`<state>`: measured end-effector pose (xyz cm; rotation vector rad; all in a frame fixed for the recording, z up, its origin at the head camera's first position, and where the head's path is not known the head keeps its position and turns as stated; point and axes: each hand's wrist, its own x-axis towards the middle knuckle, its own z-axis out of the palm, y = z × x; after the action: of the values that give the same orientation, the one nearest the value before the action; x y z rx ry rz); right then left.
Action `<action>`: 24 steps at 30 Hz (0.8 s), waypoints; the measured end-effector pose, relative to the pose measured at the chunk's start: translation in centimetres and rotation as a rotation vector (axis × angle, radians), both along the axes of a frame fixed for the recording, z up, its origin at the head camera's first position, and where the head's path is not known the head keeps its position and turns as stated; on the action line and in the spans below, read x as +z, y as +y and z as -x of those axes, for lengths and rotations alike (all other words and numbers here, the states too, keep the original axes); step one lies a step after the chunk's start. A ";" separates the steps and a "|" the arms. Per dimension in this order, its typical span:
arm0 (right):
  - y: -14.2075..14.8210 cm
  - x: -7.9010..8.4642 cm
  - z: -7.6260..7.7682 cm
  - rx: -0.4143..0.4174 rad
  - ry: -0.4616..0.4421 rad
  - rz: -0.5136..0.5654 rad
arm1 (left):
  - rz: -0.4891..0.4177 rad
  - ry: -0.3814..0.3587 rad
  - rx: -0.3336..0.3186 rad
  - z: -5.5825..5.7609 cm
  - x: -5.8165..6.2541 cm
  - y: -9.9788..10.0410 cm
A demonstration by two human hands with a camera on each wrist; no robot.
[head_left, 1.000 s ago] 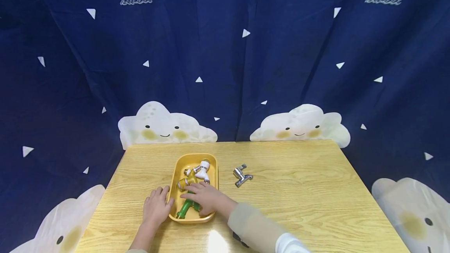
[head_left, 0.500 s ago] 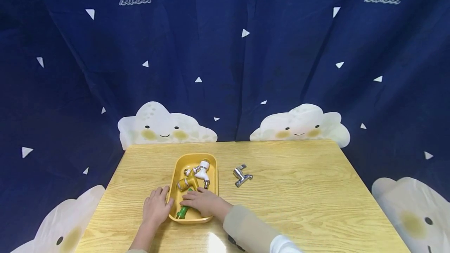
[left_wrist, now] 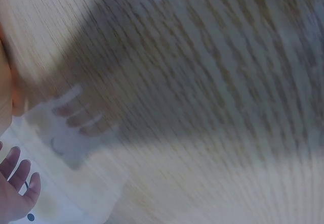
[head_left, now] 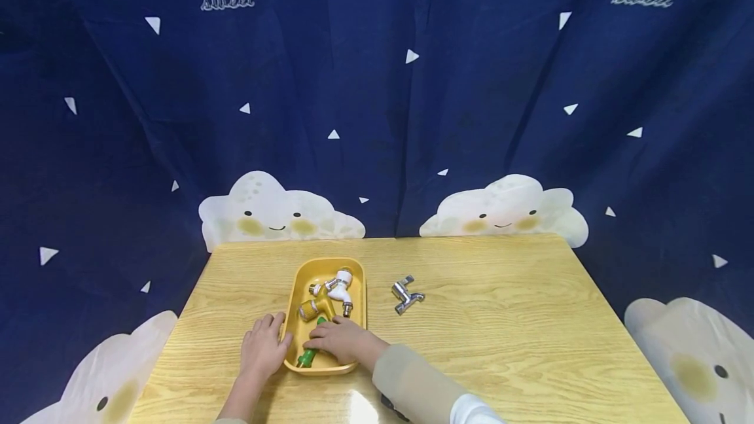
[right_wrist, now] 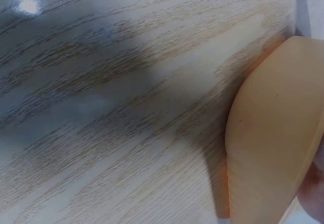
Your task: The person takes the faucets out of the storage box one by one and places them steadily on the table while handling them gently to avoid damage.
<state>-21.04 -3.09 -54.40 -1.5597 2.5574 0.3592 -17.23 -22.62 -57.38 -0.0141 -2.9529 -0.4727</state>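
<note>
We see left hand (head_left: 263,345) with fingers loosely extended, gripping nothing, at the left rim of the yellow tray (head_left: 361,286), right hand (head_left: 343,340) over the green tap (head_left: 307,358) inside, can't tell whether it grips.

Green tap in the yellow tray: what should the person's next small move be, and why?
Most likely, the right hand should secure the green tap and lift it slightly. That hand covers the tap's middle, though its grip, if any, is hidden. The left hand is at the left edge of the yellow tray, well placed to steady it.
</note>
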 end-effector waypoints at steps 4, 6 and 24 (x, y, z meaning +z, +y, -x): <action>0.0 0.1 0.0 0.022 0.020 0.007 | 0.004 -0.002 0.002 0.0 0.0 0.1; 0.0 0.1 0.0 0.034 0.035 0.005 | 0.005 -0.002 0.004 0.0 -0.1 0.1; 0.3 0.4 0.5 0.057 0.038 0.014 | 0.020 0.010 0.006 -0.1 0.2 0.3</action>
<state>-21.56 -2.80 -54.01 -1.6485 2.5535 0.3809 -17.10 -22.32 -57.14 -0.0098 -2.9473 -0.4409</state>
